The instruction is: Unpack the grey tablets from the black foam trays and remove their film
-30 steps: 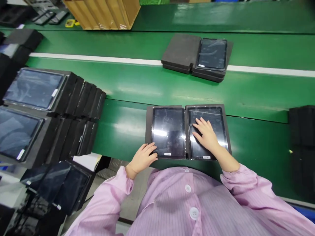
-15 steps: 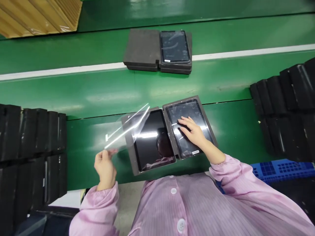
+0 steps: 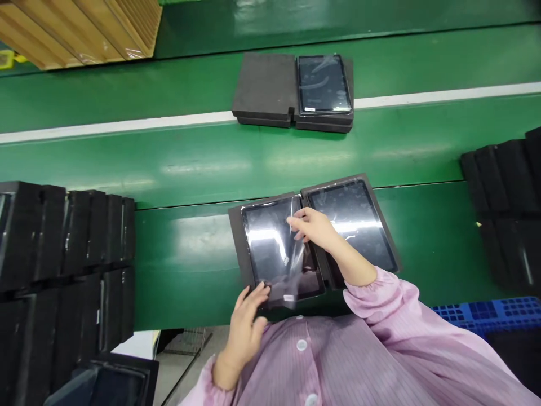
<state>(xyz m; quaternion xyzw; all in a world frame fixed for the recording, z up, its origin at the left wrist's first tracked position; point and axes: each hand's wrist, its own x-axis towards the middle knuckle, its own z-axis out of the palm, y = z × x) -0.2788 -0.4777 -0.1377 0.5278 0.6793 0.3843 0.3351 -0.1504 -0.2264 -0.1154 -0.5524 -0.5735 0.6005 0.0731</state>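
Observation:
Two dark tablets lie side by side in a black foam tray [image 3: 235,225] on the near green bench. My right hand [image 3: 316,229] is over the seam between them, fingers pinched on a clear film [image 3: 292,256]. The film drapes over the left tablet [image 3: 266,242] and has a small white label at its lower edge. My left hand [image 3: 249,316] has its fingers spread, the tips resting on the tray's near left corner. The right tablet [image 3: 355,220] lies uncovered by any hand and shows glare.
Another foam tray [image 3: 264,84] with a tablet [image 3: 323,83] sits on the far green belt by a white stripe. Stacks of black foam trays stand at left [image 3: 63,237] and right [image 3: 502,197]. A cardboard box [image 3: 84,25] is top left, a blue crate [image 3: 486,313] lower right.
The film, held up to the left by my left hand, now lies over the left tablet. My right hand left the right tablet and pinches the film; my left hand dropped to the tray's corner.

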